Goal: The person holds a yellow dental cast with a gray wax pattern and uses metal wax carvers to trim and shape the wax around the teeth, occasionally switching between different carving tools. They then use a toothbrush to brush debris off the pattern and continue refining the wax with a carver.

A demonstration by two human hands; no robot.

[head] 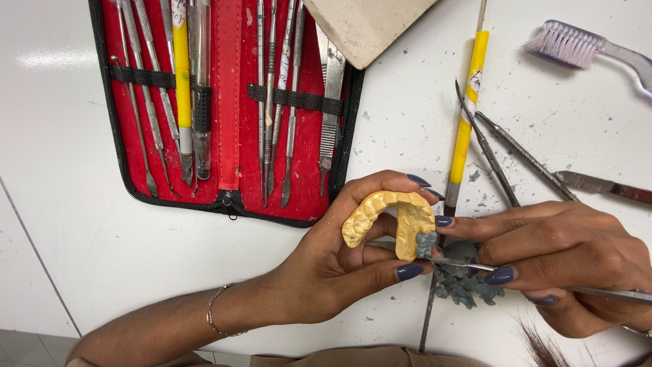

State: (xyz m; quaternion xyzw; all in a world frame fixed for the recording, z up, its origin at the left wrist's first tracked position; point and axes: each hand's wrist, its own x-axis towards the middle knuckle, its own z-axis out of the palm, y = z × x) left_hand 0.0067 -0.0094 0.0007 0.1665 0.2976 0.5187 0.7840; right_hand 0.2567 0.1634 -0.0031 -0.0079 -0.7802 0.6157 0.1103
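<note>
A red tool case with a black edge lies open in the upper left, full of thin metal tools. One purple toothbrush sits in the upper right. In the lower middle, the left hand grips one yellow teeth model. The right hand pinches one thin metal tool touching the grey wax on it.

Open red zip case, black-edged, top left on table — small white label on yellow-handled tool inside; another label on loose yellow tool.
</note>
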